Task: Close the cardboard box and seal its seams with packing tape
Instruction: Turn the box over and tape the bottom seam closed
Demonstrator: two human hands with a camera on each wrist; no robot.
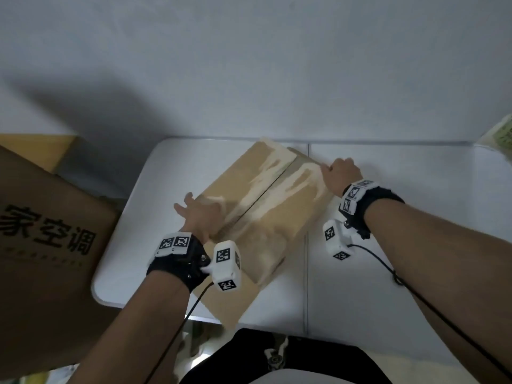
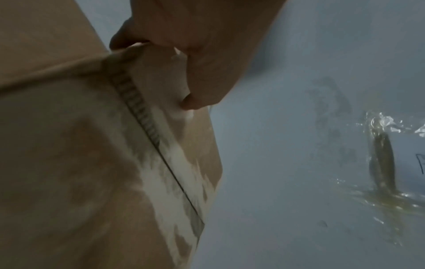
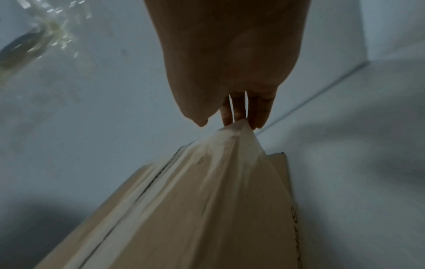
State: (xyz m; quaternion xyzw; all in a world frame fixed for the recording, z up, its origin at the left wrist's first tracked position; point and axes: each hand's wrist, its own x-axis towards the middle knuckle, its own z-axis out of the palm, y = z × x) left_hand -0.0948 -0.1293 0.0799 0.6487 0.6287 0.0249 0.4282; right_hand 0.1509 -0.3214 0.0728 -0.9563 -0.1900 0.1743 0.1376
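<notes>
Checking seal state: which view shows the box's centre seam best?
The head view: the seam runs whole across the top of the box, between the left hand and the right hand, with no fresh tape visible. The left wrist view shows one stretch of it close up; the right wrist view only a blurred line.

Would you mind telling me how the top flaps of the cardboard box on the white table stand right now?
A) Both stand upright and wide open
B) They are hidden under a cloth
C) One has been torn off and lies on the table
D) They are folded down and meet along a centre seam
D: in the head view the cardboard box has both flaps down flat, meeting at the centre seam, with the left hand and right hand at opposite ends.
</notes>
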